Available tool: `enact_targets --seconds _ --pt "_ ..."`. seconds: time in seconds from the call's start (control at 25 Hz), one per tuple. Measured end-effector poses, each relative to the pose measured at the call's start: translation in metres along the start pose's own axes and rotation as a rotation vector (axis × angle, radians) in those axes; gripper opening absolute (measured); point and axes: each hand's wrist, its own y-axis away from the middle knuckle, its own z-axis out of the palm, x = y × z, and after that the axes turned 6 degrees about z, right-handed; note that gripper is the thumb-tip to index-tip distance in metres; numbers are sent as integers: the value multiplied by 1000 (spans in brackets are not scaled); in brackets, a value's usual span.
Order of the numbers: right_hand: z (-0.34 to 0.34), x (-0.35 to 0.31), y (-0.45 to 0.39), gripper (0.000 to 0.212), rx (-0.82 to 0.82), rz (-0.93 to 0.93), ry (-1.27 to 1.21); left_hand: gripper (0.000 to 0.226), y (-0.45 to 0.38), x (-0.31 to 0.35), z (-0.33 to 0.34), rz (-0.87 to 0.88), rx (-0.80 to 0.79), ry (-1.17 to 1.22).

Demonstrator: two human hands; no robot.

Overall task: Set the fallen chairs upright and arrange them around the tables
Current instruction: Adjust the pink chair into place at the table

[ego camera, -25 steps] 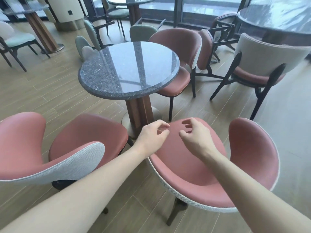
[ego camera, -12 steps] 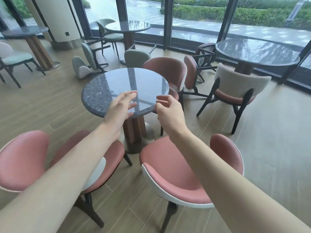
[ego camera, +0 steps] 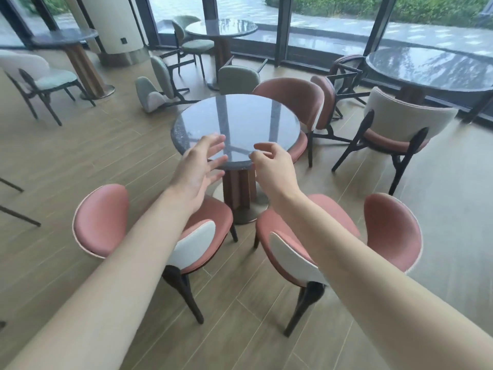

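A round dark stone table [ego camera: 240, 121] stands in the middle. Two pink chairs stand upright at its near side, one on the left [ego camera: 104, 222] and one on the right [ego camera: 392, 231]; a third pink chair [ego camera: 290, 97] stands behind it. A green chair [ego camera: 157, 86] lies fallen on the floor behind the table at the left, another green chair [ego camera: 238, 80] lies tipped behind the table, and a pink chair [ego camera: 324, 100] lies on its side at the back right. My left hand [ego camera: 198, 166] and my right hand [ego camera: 272, 166] hover empty in front of the table's near edge, fingers apart.
A beige-backed chair [ego camera: 405, 121] stands at the right by a large round table [ego camera: 432, 68]. Further tables [ego camera: 221, 26] [ego camera: 64, 38] and upright green chairs stand at the back, with a white column [ego camera: 114, 25] and glass walls behind. Wooden floor lies open at the left and right.
My hands rose from the near right chair's seat to table height and spread. The view lifted and drew back, showing more of the room.
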Motion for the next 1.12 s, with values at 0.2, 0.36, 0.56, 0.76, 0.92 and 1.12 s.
enact_targets --seconds 0.2,0.36,0.56,0.76,0.92,1.12 --pt "101 -2 41 19 -61 43 -9 44 24 3 -108 -13 46 -28" --pt "180 -3 64 18 -138 46 -11 38 33 5 -202 -39 147 -27" --pt "269 10 69 37 -264 19 56 56 31 -1 -298 -17 237 -14" --pt "345 12 33 42 -299 -7 49 63 0 -10 -375 -23 259 -45" --pt "413 -2 -9 44 -334 10 28 61 -64 3 -435 -56 279 -54" --pt "505 -28 -64 39 -342 -47 28 55 -145 16 -494 3 293 -39"
